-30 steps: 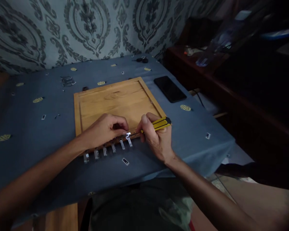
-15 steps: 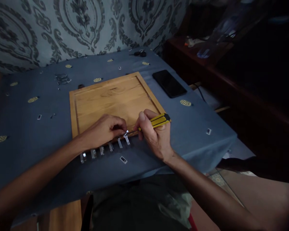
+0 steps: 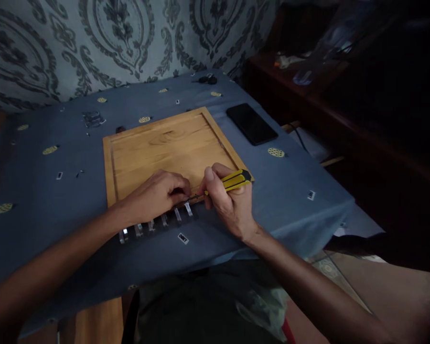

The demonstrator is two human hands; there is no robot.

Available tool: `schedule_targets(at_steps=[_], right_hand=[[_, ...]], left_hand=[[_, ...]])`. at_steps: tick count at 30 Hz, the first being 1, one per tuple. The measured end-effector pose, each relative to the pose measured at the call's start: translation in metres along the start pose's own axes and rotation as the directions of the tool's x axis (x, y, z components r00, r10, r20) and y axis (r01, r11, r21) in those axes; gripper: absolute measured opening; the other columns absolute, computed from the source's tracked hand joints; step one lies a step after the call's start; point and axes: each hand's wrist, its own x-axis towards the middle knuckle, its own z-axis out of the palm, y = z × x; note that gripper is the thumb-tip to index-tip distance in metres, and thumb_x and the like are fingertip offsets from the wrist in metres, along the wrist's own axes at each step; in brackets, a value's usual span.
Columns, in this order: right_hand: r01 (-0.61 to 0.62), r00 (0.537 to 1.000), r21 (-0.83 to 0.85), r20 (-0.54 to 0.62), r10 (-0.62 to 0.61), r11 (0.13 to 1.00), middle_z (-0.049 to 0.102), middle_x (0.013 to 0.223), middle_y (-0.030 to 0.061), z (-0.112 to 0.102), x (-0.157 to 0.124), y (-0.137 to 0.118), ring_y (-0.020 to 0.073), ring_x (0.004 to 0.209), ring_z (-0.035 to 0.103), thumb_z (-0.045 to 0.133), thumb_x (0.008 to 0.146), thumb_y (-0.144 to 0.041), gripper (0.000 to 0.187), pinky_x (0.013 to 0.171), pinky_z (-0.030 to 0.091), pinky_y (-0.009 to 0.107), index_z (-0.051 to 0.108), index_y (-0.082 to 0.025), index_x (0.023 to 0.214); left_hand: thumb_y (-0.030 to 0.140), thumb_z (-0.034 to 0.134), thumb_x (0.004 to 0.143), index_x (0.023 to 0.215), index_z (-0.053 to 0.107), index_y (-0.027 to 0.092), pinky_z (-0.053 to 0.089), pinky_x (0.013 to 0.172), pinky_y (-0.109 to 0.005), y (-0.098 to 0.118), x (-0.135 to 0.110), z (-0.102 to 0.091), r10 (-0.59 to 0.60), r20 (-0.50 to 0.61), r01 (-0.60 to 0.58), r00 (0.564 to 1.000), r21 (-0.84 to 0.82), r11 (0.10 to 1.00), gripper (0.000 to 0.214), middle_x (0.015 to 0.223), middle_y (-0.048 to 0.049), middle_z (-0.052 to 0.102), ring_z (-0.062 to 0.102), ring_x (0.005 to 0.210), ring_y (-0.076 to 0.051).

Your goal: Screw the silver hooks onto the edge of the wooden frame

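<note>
A square wooden board (image 3: 165, 148) with a raised frame lies on a blue cloth. Along its near edge runs a row of several small metal hooks (image 3: 154, 224). My right hand (image 3: 229, 203) grips a yellow and black screwdriver (image 3: 232, 180), its thin tip pointing left at the near edge of the board. My left hand (image 3: 155, 193) rests on that edge with its fingers curled and pinched right at the screwdriver tip; what they pinch is hidden.
A black phone (image 3: 251, 124) lies right of the board. Small metal parts (image 3: 93, 118) and labels (image 3: 182, 238) are scattered over the blue cloth (image 3: 50, 191). A dark wooden bench (image 3: 326, 110) stands to the right. The patterned wall (image 3: 129, 38) is behind.
The shiny metal piece seen at the screwdriver tip is now covered by my left fingers. Both hands stay at the board's near edge; the view shifted slightly.
</note>
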Motion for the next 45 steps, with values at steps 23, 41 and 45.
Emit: schedule_targets(at_steps=[23,41,45], right_hand=[[0.029,1.0,0.029,0.009,-0.029,0.999,0.04,0.049,-0.0072,0.0,-0.002,0.002,0.0084,0.046,0.041,0.051,0.101,-0.044,0.046,0.049,0.033,0.027,0.035,-0.026,0.062],[0.061,0.998,0.045,-0.001,-0.061,0.997,0.041,0.049,-0.0067,0.001,-0.002,0.003,0.0089,0.045,0.042,0.053,0.102,-0.056,0.054,0.048,0.033,0.027,0.037,-0.025,0.061],[0.068,0.998,0.014,-0.009,-0.068,0.998,0.042,0.048,-0.0067,0.001,-0.002,0.002,0.0087,0.044,0.043,0.053,0.102,-0.055,0.053,0.047,0.033,0.027,0.037,-0.025,0.061]], left_hand=[[0.011,0.065,0.089,0.081,0.073,0.018,0.043,0.065,-0.027,-0.002,-0.006,0.001,-0.06,-0.019,0.061,0.998,0.028,0.998,0.014,0.075,0.0004,0.073,0.065,0.069,-0.014],[0.006,0.058,0.089,0.08,0.067,0.018,0.041,0.072,-0.028,0.016,0.003,-0.006,-0.055,0.125,0.028,0.991,0.204,0.978,0.018,0.08,-0.0003,0.071,0.062,0.074,-0.015],[0.008,0.063,0.087,0.087,0.068,0.019,0.041,0.07,-0.027,0.013,-0.001,-0.009,-0.075,0.106,0.054,0.992,0.186,0.981,0.012,0.08,0.0014,0.07,0.063,0.075,-0.015]])
